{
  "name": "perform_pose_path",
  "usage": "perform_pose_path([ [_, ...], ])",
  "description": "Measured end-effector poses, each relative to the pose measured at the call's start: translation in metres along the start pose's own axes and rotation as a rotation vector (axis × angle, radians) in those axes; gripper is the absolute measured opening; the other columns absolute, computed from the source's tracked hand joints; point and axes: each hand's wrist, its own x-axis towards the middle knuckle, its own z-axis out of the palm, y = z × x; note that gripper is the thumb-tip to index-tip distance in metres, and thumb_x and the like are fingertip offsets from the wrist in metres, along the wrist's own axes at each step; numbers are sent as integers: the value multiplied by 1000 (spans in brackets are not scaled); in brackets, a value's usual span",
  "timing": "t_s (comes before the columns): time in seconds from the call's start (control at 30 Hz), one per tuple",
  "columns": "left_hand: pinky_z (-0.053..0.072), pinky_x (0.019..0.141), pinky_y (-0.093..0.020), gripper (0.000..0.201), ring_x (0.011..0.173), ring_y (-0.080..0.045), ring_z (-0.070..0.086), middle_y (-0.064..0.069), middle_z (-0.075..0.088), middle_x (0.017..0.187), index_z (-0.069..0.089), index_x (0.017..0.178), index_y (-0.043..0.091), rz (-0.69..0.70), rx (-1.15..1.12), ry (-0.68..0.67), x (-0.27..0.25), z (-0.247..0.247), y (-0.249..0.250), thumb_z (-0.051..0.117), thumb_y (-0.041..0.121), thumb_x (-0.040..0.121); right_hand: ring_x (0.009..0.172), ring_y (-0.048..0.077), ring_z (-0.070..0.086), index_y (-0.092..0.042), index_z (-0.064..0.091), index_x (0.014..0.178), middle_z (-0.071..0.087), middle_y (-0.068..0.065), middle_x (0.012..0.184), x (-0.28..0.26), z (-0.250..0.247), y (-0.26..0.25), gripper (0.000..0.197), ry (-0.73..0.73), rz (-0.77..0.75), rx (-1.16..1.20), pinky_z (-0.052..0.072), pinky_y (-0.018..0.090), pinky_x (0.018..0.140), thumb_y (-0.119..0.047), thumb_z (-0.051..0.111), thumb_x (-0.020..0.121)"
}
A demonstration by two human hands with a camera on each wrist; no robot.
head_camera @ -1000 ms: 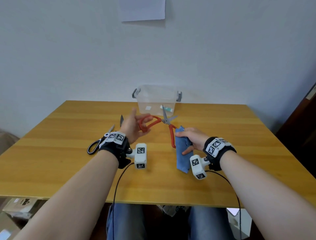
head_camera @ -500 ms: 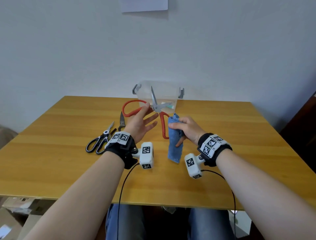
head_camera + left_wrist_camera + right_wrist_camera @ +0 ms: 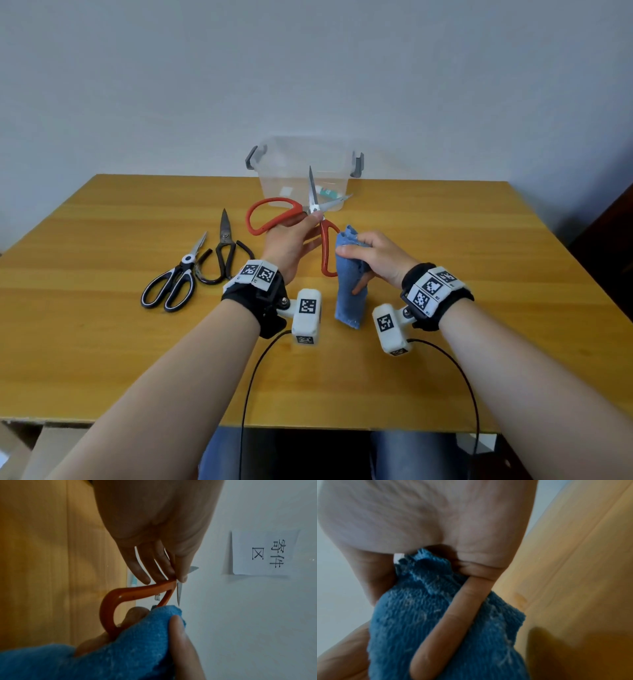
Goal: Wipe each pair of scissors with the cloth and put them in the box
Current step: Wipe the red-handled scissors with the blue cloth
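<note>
1. Plain pale wall (image 3: 308, 68) behind, with a sheet of white paper (image 3: 264, 553) stuck on it, printed with dark characters, and a yellow wooden table (image 3: 445, 308) under both hands.
2. Left hand (image 3: 291, 245) is up off the table, pinching the red-handled scissors with silver blades (image 3: 310, 212) right at the pivot between thumb and fingertips. The other fingers (image 3: 142, 566) are pretty much straight and spread. Blades are wide open, one pointing up, one off to the right.
3. Right hand (image 3: 373, 257), just right of the left one, is curled around a blue fuzzy cloth (image 3: 349, 294), thumb on top. The cloth is bunched over the lower red handle loop and the rest hangs down toward the table.
4. Scissors count: three pairs. The red one in hand, plus two lying flat to the left of the left hand: black-handled scissors with white trim (image 3: 174, 281) and dark all-metal shears (image 3: 224, 253), side by side, both closed.
5. One clear plastic box with grey clip handles (image 3: 298, 161) sits beyond both hands against the wall. Something small lies inside it; can't tell what.
</note>
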Motion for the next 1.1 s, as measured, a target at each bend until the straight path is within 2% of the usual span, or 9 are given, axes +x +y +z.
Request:
perform_pose_path([
  [0.13, 62, 84, -38, 9, 97, -25, 73, -9, 72, 95, 69, 99, 4, 46, -58, 62, 15, 2, -5, 70, 13, 98, 77, 37, 74, 5, 64, 95, 65, 17, 82, 9, -17, 2, 31, 25, 64, -119, 62, 41, 55, -26, 69, 96],
  [0.33, 61, 80, -59, 19, 97, -41, 75, -8, 61, 97, 49, 120, 5, 136, -38, 53, 30, 9, -6, 53, 19, 108, 58, 28, 74, -14, 48, 91, 57, 8, 77, 24, -51, -11, 31, 307, 33, -307, 44, 25, 45, -37, 69, 94],
  [0.53, 61, 54, -41, 10, 71, -24, 72, -2, 70, 82, 41, 106, 16, 147, 236, -3, 45, 24, -23, 44, 24, 111, 69, 15, 76, -28, 52, 116, 67, -8, 108, 45, -36, -12, 21, 219, -152, -360, 62, 38, 70, -22, 63, 100],
  [0.63, 58, 47, -33, 12, 71, -23, 66, 7, 70, 72, 43, 100, 18, 156, 318, 31, 53, 22, -33, 45, 23, 111, 77, 15, 76, -27, 54, 131, 66, -5, 124, 59, -28, 1, 35, 229, -191, -310, 64, 37, 67, -18, 65, 99],
  [0.7, 61, 53, -40, 15, 79, -28, 72, -3, 74, 85, 46, 97, 16, 174, 313, 53, 59, 18, -40, 50, 24, 109, 78, 16, 76, -20, 55, 139, 66, -3, 126, 69, -24, 11, 42, 266, -201, -254, 64, 35, 63, -17, 67, 98],
  [0.8, 55, 74, -62, 23, 83, -36, 68, -34, 67, 96, 50, 94, 11, 233, 294, 87, 68, 11, -50, 59, 31, 103, 66, 16, 74, -19, 63, 127, 71, -6, 105, 81, -19, 23, 31, 318, -229, -196, 59, 30, 55, -17, 70, 96],
  [0.9, 53, 73, -66, 18, 81, -37, 66, -39, 64, 97, 57, 94, 13, 255, 262, 87, 73, 6, -55, 60, 29, 102, 53, 23, 69, -29, 65, 94, 69, -10, 79, 92, -18, 28, 14, 379, -284, -180, 57, 39, 49, -17, 72, 94],
  [1.0, 55, 75, -61, 17, 88, -45, 71, -34, 68, 98, 60, 94, 13, 292, 271, 112, 80, 3, -60, 61, 29, 101, 52, 27, 67, -28, 68, 86, 68, -10, 73, 104, -16, 31, 14, 399, -320, -147, 56, 44, 47, -17, 75, 92],
  [1.1, 51, 53, -34, 21, 64, -15, 65, -24, 64, 78, 61, 90, 4, 333, 315, 136, 88, 1, -63, 59, 19, 105, 52, 22, 62, -24, 71, 89, 68, -7, 73, 114, -10, 35, 9, 426, -310, -73, 51, 35, 41, -17, 75, 92],
])
